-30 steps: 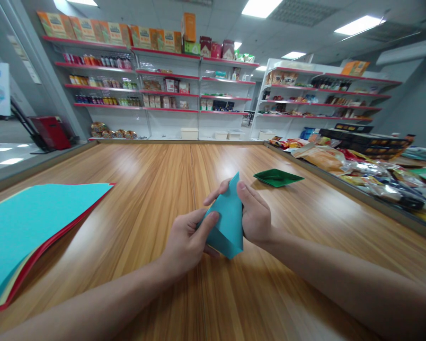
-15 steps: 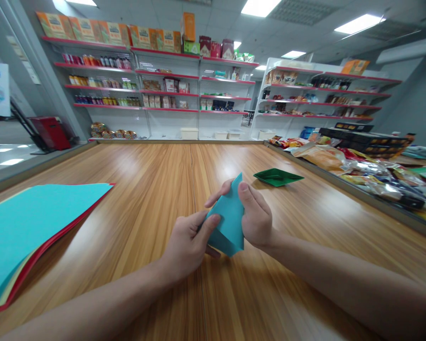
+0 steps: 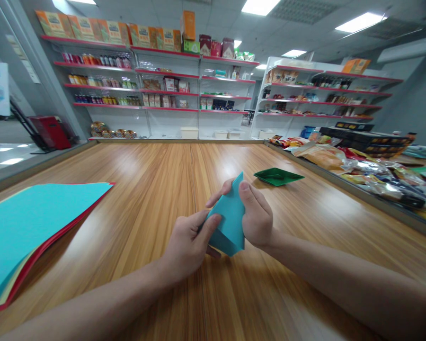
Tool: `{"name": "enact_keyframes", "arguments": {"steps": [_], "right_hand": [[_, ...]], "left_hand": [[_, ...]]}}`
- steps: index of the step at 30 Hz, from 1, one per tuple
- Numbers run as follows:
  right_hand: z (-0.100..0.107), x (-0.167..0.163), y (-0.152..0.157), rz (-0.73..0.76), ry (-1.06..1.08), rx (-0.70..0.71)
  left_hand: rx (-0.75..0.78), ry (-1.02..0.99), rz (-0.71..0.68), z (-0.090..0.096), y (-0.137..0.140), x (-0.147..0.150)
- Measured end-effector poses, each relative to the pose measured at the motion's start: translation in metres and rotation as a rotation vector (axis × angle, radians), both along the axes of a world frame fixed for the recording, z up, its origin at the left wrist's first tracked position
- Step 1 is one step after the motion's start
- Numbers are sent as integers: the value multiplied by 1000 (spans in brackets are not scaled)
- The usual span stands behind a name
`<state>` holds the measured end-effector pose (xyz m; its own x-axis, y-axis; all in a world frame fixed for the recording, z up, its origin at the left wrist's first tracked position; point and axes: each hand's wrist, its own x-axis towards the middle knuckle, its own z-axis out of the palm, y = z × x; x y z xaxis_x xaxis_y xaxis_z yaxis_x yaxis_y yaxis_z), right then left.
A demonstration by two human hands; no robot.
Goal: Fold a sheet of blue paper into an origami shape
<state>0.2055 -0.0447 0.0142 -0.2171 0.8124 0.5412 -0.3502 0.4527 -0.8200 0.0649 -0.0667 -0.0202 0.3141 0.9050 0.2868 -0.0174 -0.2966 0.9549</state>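
Observation:
A folded piece of blue paper (image 3: pixel 230 219) is held up above the wooden table, tilted, with a pointed tip at its top. My left hand (image 3: pixel 192 239) grips its lower left side, thumb on the near face and fingers behind. On the opposite edge, my right hand (image 3: pixel 257 215) is closed on the paper, its thumb near the top tip. Part of the right hand's fingers is hidden behind the sheet. Beyond my right hand, a folded green paper boat (image 3: pixel 279 177) lies on the table.
At the left lies a stack of coloured paper sheets (image 3: pixel 46 222), blue on top with red and cream beneath. Packaged snacks (image 3: pixel 372 175) are heaped past the raised table edge (image 3: pixel 362 199) on the right. Stocked shelves (image 3: pixel 166 92) stand beyond the far edge.

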Motion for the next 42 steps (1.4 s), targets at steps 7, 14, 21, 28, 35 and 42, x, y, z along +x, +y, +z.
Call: {"name": "enact_keyframes", "arguments": {"steps": [7,14,21,28,35,42], "right_hand": [[0,0,0,-26,-21,-9],[-1,-1,0,-34,-21,-8],[-2,0,1,-3,-7,-5],[-2,0,0,7,1,10],[-3,0,0,-21,-26,14],[-5,0,1,-14,-24,13]], "left_hand": [[5,-4,-12,-1,1,-1],[7,-18,-9,-3,1,-1],[5,-32,-19,-2,0,-1],[-11,-58,-9,-3,0,-1],[-51,-95,-22,0,0,0],[-67,-105,-13,0,-1,0]]}}
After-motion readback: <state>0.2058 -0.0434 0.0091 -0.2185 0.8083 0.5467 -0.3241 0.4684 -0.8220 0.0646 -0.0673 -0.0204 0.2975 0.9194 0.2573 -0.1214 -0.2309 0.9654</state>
